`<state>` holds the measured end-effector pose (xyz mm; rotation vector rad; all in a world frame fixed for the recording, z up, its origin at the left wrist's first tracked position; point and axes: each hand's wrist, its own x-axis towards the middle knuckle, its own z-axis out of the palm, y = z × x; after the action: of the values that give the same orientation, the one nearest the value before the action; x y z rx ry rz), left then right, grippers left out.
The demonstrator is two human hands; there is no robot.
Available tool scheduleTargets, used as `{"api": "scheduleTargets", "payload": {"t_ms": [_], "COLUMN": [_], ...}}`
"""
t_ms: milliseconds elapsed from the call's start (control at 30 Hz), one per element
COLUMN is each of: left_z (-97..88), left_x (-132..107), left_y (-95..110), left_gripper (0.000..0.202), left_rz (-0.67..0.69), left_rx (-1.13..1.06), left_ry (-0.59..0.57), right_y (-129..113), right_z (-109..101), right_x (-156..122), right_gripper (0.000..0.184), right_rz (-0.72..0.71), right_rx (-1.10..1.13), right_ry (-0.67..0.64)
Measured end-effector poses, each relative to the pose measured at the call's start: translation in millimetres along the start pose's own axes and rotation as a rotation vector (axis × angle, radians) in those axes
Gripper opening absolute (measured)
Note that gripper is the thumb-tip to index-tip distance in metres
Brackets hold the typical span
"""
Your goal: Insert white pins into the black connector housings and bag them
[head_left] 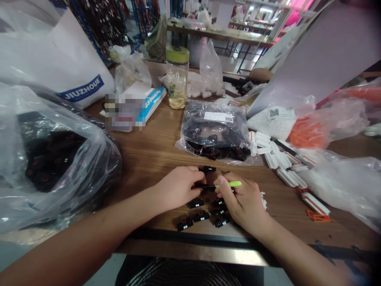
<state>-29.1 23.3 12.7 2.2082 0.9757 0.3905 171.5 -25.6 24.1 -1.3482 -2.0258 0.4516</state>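
My left hand is closed around a small black connector part near the table's front edge. My right hand pinches a thin tool with a green handle, its tip pointing left at the part in my left hand. Several small black connector pieces lie on the wooden table just under and between my hands. Both hands nearly touch above them.
A clear bag of black parts lies behind my hands, and a large bag of black parts sits at the left. White and orange parts and bags fill the right. A jar, a box and a white sack stand at the back.
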Motion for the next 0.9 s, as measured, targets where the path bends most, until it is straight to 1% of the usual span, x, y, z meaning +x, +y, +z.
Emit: {"api": "scheduleTargets", "payload": {"t_ms": [67,167,300,367,433,500,567,633,700,767,900], "left_z": [-1.5,-8.4,-23.3,-28.7,-29.8,-26.3,-18.9,-9.5,0.0,8.1,17.0], "left_x": [0.1,0.2,-1.5,-2.8,-2.9,-0.5,4.6,11.1,17.1,21.0,21.2], "left_y": [-1.5,-7.1,-12.5,-9.9,-2.9,7.2,18.4,28.3,35.1,38.1,35.9], "left_gripper": [0.014,0.013,0.016,0.016,0.017,0.017,0.016,0.015,0.015,0.014,0.011], "left_rz": [0.0,-0.03,-0.052,-0.063,-0.069,-0.017,0.089,0.154,0.144,0.111,0.04], "left_rx": [0.025,0.083,0.183,0.247,0.283,0.248,0.193,0.209,0.294,0.367,0.362], "left_ry": [0.009,0.055,0.065,0.088,0.154,0.181,0.13,0.047,-0.023,-0.058,-0.054], "right_y": [1.8,7.8,17.2,20.6,22.5,23.1,23.9,26.1,29.7,33.0,33.5], "right_z": [-0.2,-5.4,-23.1,-33.5,-42.2,-47.3,-48.1,-44.7,-38.9,-33.2,-28.5], "right_x": [-2.0,-2.9,3.4,7.1,9.0,8.2,4.7,-0.5,-6.1,-10.8,-15.5], "right_gripper": [0.028,0.027,0.03,0.031,0.03,0.031,0.033,0.033,0.032,0.033,0.032], "right_rz": [0.003,0.086,0.188,0.232,0.266,0.272,0.252,0.229,0.23,0.24,0.205], "right_rx": [0.062,0.223,0.349,0.395,0.407,0.371,0.321,0.313,0.341,0.361,0.312], "right_ry": [0.035,0.165,0.347,0.402,0.372,0.285,0.212,0.201,0.229,0.256,0.252]}}
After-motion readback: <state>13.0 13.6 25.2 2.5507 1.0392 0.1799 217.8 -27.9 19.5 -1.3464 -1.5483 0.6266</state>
